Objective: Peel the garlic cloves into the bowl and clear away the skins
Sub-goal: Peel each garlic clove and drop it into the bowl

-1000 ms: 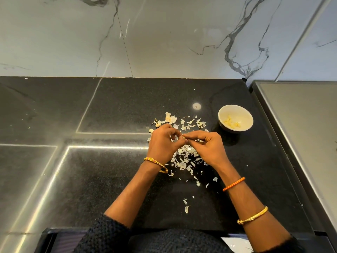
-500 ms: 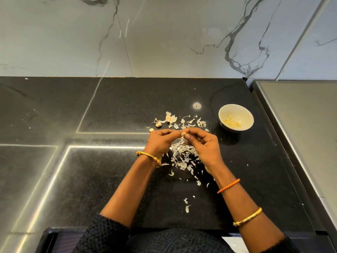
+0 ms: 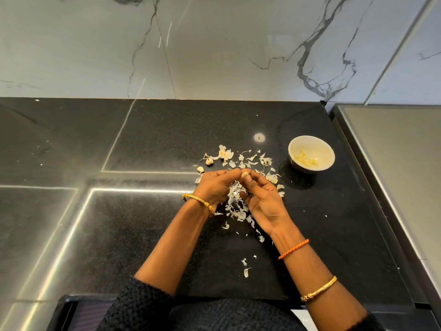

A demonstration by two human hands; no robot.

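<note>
The black speckled counter (image 3: 143, 235) carries a scatter of garlic skins (image 3: 235, 206). A white bowl (image 3: 311, 154) (peeled cloves inside) stands to their right.

Hands hide most of the garlic clove (image 3: 245, 174).

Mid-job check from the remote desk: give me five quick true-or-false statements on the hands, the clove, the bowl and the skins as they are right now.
1. Both the left hand and the right hand pinch one garlic clove. True.
2. The bowl is empty. False: peeled cloves lie inside.
3. The skins lie scattered on the black counter. True.
4. The bowl sits to the person's left. False: it stands on the right, beyond the hands.
5. The skins are already cleared away. False: they still litter the counter.
</note>
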